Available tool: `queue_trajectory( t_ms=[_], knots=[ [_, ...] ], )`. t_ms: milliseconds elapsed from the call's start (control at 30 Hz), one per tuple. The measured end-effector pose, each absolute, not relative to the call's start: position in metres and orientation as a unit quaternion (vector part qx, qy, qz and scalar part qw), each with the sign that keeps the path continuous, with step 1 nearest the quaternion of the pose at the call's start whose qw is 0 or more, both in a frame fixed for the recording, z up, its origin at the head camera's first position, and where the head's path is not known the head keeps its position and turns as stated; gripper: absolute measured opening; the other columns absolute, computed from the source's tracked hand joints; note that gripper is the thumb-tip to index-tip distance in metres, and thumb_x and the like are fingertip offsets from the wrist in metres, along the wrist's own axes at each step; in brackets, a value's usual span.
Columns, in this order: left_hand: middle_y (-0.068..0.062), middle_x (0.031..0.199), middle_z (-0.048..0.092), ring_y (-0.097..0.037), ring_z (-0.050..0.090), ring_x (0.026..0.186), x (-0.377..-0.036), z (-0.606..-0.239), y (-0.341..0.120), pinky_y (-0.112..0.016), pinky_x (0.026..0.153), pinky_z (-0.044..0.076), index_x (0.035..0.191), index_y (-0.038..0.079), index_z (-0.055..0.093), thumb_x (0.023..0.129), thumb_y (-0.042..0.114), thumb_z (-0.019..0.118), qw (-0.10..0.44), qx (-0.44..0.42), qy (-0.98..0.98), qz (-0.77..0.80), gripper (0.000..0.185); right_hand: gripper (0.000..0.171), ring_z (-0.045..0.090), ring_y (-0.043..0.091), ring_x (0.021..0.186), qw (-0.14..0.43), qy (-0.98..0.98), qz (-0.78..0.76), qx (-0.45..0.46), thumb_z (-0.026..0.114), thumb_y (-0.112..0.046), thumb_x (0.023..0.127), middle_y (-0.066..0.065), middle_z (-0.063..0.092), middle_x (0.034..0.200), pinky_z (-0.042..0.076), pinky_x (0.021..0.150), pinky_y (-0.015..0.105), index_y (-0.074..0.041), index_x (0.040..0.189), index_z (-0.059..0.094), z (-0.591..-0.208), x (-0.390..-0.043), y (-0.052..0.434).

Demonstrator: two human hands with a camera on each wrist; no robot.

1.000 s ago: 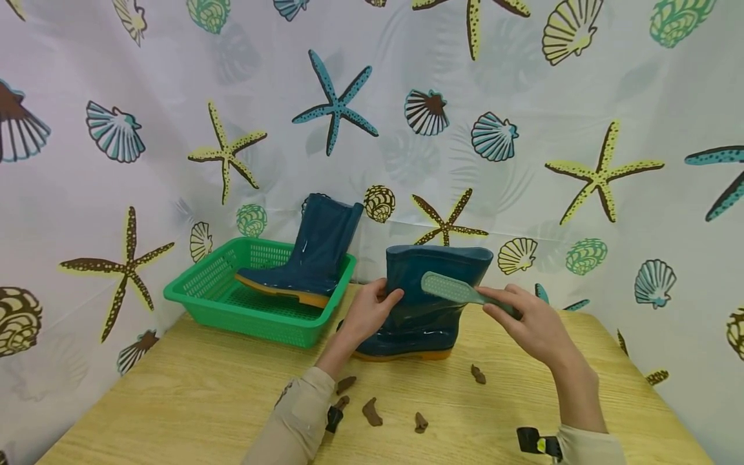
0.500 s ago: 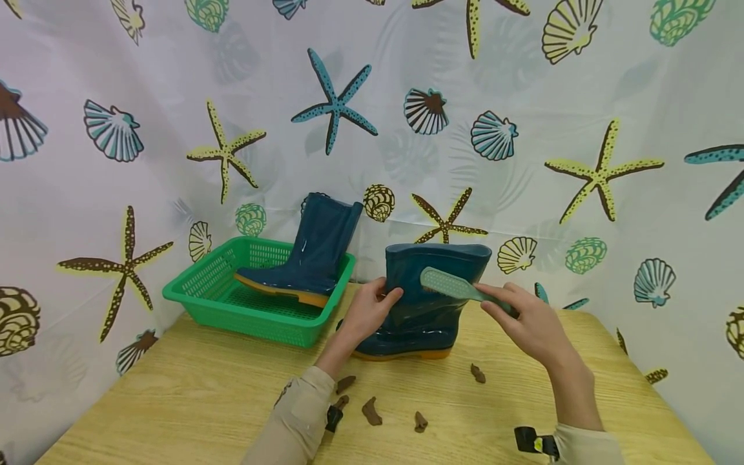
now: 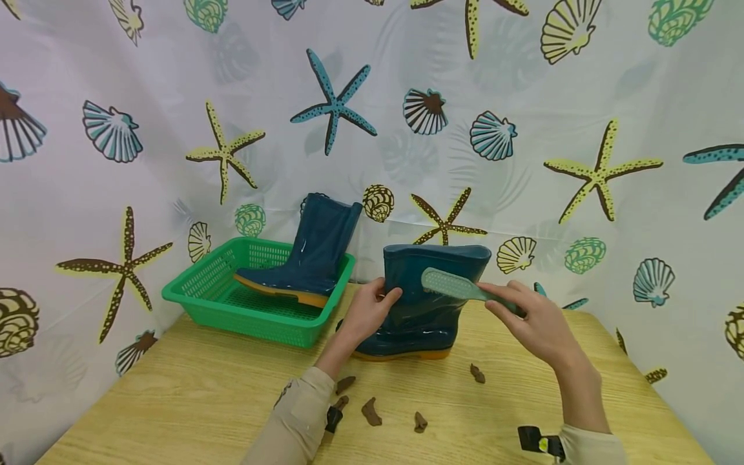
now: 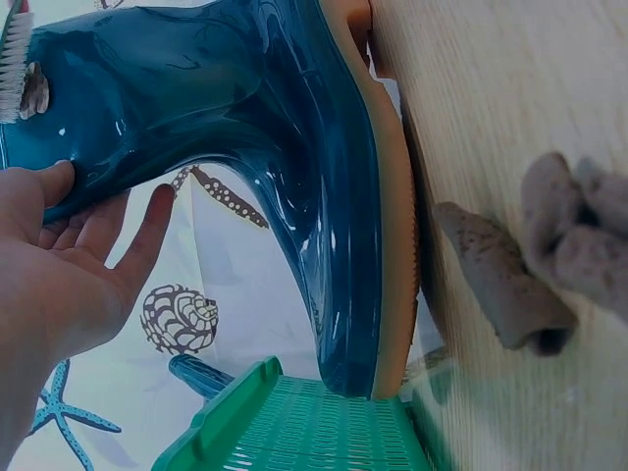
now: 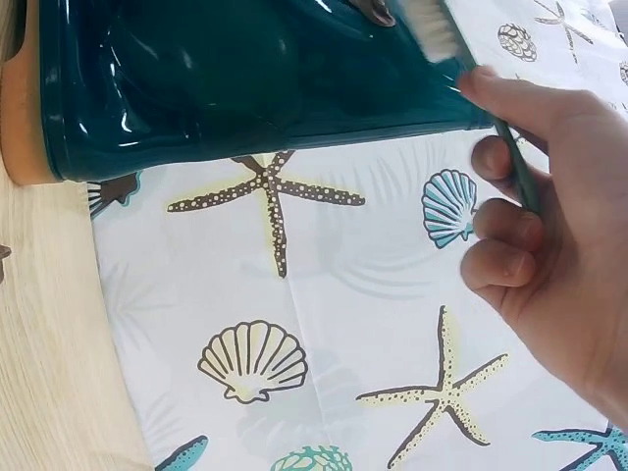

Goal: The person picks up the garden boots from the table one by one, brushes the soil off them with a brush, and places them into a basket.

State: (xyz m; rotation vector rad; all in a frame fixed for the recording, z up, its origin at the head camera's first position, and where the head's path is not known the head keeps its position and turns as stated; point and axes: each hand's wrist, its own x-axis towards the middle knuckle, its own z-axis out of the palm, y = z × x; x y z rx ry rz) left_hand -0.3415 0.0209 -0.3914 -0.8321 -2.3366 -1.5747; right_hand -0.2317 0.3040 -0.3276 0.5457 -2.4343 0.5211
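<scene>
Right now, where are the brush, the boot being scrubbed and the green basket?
brush (image 3: 444,285): head view, on its pale green head.
boot (image 3: 418,320): head view, on its shaft.
green basket (image 3: 200,281): head view, on its left wall.

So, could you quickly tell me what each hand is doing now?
Left hand: gripping the dark blue rubber boot.
Right hand: holding the pale green plastic brush.

The boot (image 3: 427,303) the left hand (image 3: 365,313) steadies looks like glossy, smooth rubber or plastic with wet-looking highlights; its sole (image 3: 401,354), below that grip, is matt and ribbed. The brush (image 3: 459,289) pinched by the right hand (image 3: 537,326) is matt plastic with pale bristles. Under both hands the table (image 3: 174,400) shows smooth wood grain. Rough, dull clay-like lumps (image 3: 371,411) lie nearer the wrists. Left of the grip, the basket (image 3: 232,300) is perforated plastic.
</scene>
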Motion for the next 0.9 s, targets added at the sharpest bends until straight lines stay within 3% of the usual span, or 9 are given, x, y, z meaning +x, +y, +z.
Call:
queue_trajectory(
  t_ms=[167,333,500,767,900],
  knots=[
    [0.0,0.061,0.033,-0.013,0.032,0.046,-0.341,-0.391,0.0207,-0.024,0.049,0.031,0.078,0.008,0.047,0.103,0.033,0.055,0.104,-0.285,-0.792,-0.53,0.036,0.034,0.031,0.002,0.061,0.354,-0.897,0.182,0.191,0.068,-0.016,0.094,-0.008,0.049,0.078,0.029,0.053,0.023,-0.018,0.128,0.068,-0.3269,-0.2325,0.3046],
    [-0.001,0.062,0.034,-0.012,0.031,0.047,-0.3404,-0.3903,0.0202,-0.024,0.05,0.031,0.081,0.008,0.05,0.103,0.031,0.055,0.107,-0.288,-0.792,-0.527,0.032,0.034,0.037,0.003,0.064,0.293,-0.924,0.161,0.187,0.063,-0.025,0.099,-0.003,0.06,0.09,0.033,0.055,0.024,-0.019,0.132,0.066,-0.3304,-0.2343,0.3008],
    [-0.001,0.062,0.03,-0.013,0.029,0.048,-0.3401,-0.39,0.0205,-0.024,0.052,0.029,0.075,0.009,0.043,0.103,0.03,0.056,0.107,-0.287,-0.797,-0.52,0.037,0.036,0.041,0.006,0.067,0.24,-0.937,0.181,0.176,0.059,-0.029,0.101,-0.001,0.062,0.094,0.035,0.06,0.028,-0.018,0.134,0.064,-0.3314,-0.234,0.3001],
    [0.001,0.062,0.025,-0.012,0.025,0.047,-0.3397,-0.3905,0.0211,-0.024,0.051,0.027,0.072,0.011,0.035,0.103,0.03,0.056,0.11,-0.282,-0.797,-0.523,0.042,0.035,0.039,0.005,0.066,0.217,-0.939,0.19,0.19,0.059,-0.031,0.101,-0.007,0.058,0.089,0.034,0.061,0.028,-0.021,0.135,0.064,-0.3299,-0.2323,0.3008],
    [0.001,0.062,0.025,-0.012,0.025,0.048,-0.3392,-0.3901,0.0224,-0.024,0.051,0.027,0.072,0.011,0.036,0.103,0.031,0.055,0.11,-0.281,-0.798,-0.521,0.042,0.033,0.036,0.002,0.062,0.244,-0.926,0.195,0.21,0.062,-0.025,0.1,-0.01,0.052,0.082,0.033,0.059,0.025,-0.019,0.132,0.066,-0.3291,-0.2308,0.3041]
  ],
)
